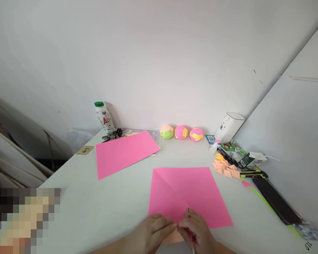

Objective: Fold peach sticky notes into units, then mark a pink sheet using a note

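Observation:
A pink square sheet (185, 190) with a diagonal crease lies flat in front of me. At its near edge my left hand (159, 229) has its fingers closed at a small piece of peach paper (175, 237). My right hand (196, 229) grips a slim red pen (189, 213), its thin tip pointing away from me over the pink sheet. The fingertips of both hands meet at the peach paper. My fingers cover part of that paper.
A stack of pink paper (125, 153) lies back left by a white bottle (104, 118) and keys. Three paper balls (181, 132) line the wall. On the right are peach pieces (226, 168), a yellow-black cutter (253, 173), a phone (275, 201) and a white holder (229, 127).

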Available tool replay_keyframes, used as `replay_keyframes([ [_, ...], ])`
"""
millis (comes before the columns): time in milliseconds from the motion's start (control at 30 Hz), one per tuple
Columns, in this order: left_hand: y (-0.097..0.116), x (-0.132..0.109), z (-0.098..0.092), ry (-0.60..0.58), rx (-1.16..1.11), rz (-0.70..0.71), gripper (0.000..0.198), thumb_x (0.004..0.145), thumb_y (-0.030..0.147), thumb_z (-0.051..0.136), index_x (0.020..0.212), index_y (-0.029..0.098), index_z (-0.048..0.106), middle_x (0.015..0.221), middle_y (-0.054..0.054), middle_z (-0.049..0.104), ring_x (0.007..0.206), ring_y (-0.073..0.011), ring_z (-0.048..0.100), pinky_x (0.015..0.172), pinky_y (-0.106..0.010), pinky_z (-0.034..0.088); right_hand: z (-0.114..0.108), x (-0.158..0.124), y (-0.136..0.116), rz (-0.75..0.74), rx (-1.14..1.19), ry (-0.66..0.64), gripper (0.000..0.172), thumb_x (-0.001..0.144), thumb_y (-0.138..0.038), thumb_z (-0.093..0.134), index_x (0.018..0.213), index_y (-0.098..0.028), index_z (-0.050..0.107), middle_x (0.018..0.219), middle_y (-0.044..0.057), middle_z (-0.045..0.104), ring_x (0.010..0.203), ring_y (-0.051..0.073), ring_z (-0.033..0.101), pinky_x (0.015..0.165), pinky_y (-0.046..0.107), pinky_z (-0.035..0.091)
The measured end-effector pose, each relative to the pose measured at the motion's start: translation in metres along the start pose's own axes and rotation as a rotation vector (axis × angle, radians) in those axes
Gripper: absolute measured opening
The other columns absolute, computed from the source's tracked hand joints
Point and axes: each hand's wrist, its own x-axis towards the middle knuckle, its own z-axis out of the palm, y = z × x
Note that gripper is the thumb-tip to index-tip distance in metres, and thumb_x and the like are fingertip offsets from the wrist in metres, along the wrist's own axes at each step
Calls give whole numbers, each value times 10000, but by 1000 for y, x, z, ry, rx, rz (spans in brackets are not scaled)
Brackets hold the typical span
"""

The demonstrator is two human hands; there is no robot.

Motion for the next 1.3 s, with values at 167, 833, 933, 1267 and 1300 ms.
replay_keyframes([
  [167,-23,-4,-2,-65,140,-178,587,926,238,433,1458,165,195,1386,-194,457,1274,-297,439,1008,-481,431,-14,6,11,147,-9,29,203,934,-246,459,812,-187,611,636,10,545,561,122,490,522,232,423],
  [833,-37,33,4,-335,336,-349,240,875,103,409,691,124,560,775,-92,526,680,-197,468,600,-333,415,-22,18,24,448,2,-168,216,895,-365,525,816,-193,629,604,-11,520,527,120,463,494,239,430],
  [933,-46,33,9,-222,240,-381,162,864,185,479,741,131,570,796,-61,517,670,-165,454,621,-297,402,-18,15,22,434,-54,-128,202,894,-346,528,804,-197,631,641,5,556,564,132,491,523,252,435],
  [1267,-57,22,6,-99,-15,-322,235,887,321,483,785,155,614,814,-41,537,709,-148,479,659,-273,395,-9,13,18,307,-115,-128,151,896,-268,531,818,-203,643,603,2,579,563,139,492,532,267,428],
  [1300,-57,22,6,-101,-17,-317,237,877,341,502,786,156,619,824,-42,541,717,-150,484,663,-276,395,-8,13,19,288,-130,-131,146,895,-256,532,824,-200,646,595,2,580,563,140,491,531,267,426],
])
